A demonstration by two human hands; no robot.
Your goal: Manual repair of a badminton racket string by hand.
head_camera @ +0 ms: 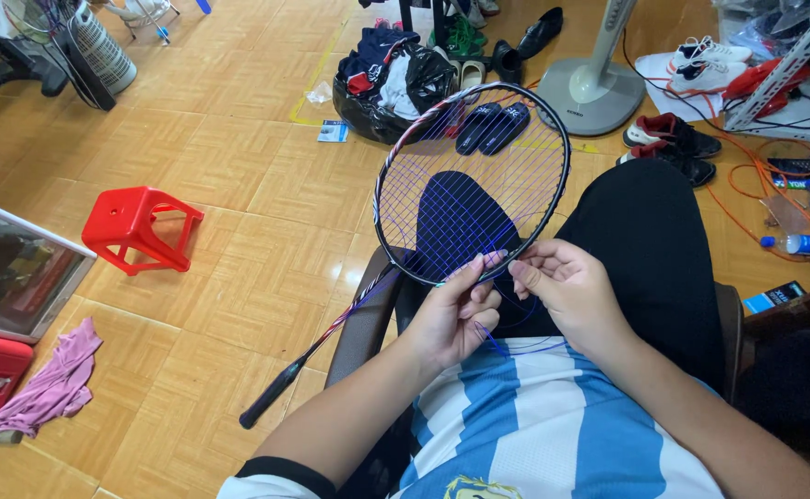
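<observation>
A badminton racket (382, 176) with a dark frame and purple-blue strings rests across my lap, its head up in front of me and its black handle (271, 399) pointing down to the left over the floor. My left hand (456, 310) grips the near edge of the frame, fingers pinching at the strings. My right hand (562, 286) is beside it, pinching a loose purple string (502, 344) that loops down over my striped shirt. I sit with black trousers (650, 249) crossed.
A red plastic stool (139, 226) stands on the parquet floor to the left. A black bag of clothes (391, 79), slippers, a fan base (594, 92) and shoes lie beyond. Bottles and orange cable sit right. A pink cloth (54, 383) lies lower left.
</observation>
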